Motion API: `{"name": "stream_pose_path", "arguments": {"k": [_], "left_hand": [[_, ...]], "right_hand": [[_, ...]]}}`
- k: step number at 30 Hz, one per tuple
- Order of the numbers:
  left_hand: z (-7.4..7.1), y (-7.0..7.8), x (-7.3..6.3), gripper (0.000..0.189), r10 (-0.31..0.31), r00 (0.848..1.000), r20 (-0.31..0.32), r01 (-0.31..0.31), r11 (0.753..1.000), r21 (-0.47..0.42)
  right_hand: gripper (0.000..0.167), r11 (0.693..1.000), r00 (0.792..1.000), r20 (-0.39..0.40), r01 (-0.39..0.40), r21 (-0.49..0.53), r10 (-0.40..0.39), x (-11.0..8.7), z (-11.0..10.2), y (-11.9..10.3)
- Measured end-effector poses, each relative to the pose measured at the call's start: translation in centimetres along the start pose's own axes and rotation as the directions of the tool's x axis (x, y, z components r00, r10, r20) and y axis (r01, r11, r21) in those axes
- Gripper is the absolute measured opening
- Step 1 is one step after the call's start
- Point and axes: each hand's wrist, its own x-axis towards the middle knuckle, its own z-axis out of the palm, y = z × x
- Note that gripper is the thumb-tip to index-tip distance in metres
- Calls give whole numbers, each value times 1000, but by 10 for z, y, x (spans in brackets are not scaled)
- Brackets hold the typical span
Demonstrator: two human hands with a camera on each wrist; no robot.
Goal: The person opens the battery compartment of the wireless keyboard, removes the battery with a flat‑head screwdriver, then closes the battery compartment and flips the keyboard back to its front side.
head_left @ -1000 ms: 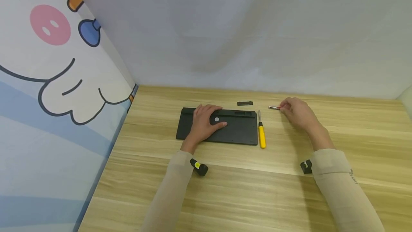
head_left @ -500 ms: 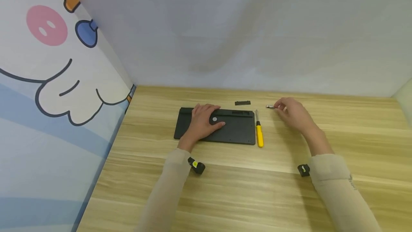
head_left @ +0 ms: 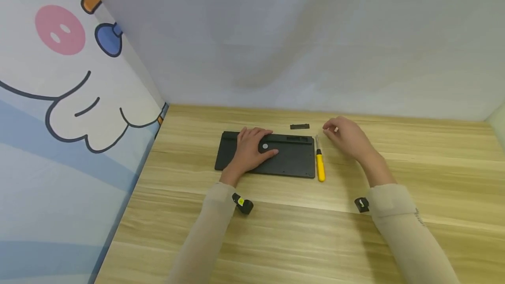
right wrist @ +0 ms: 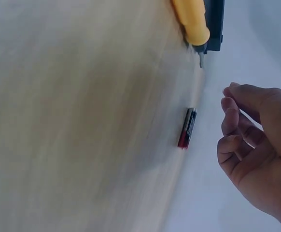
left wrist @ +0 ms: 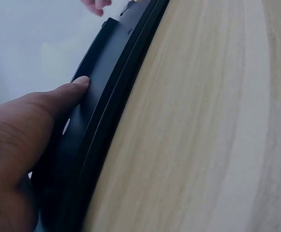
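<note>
A black keyboard [head_left: 292, 161] lies underside up on the table, an uncovered battery slot near its far right corner. My left hand [head_left: 248, 150] rests on it with spread fingers; in the left wrist view the thumb [left wrist: 75, 89] lies along its surface. My right hand [head_left: 347, 137] hovers to the right of the keyboard, fingers loosely bent and nothing visible in them. Below that hand, in the right wrist view, a small battery [right wrist: 187, 128] with a red end lies on the table; the hand hides it from the head view.
Beside the keyboard's right edge lies a yellow-handled screwdriver [head_left: 321, 168]. The black battery cover [head_left: 300, 126] sits behind the keyboard. A pale wall [head_left: 276, 56] rises behind the table [head_left: 307, 240], and a cartoon-printed panel [head_left: 59, 122] stands at the left.
My right hand has moved left, from the battery's right end to above it, and the battery has passed out of sight in the head view. The left hand stays on the keyboard.
</note>
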Motion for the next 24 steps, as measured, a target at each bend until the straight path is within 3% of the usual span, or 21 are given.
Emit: {"name": "stream_pose_path", "arguments": {"k": [11, 24], "left_hand": [[4, -3, 0, 64, 20, 999, -44, -23, 998, -61], [2, -2, -1, 64, 6, 999, -39, -10, 997, -80]], "right_hand": [[21, 999, 1000, 0, 28, -29, -28, 28, 12, -17], [26, 998, 994, 101, -26, -52, 31, 45, 22, -35]]}}
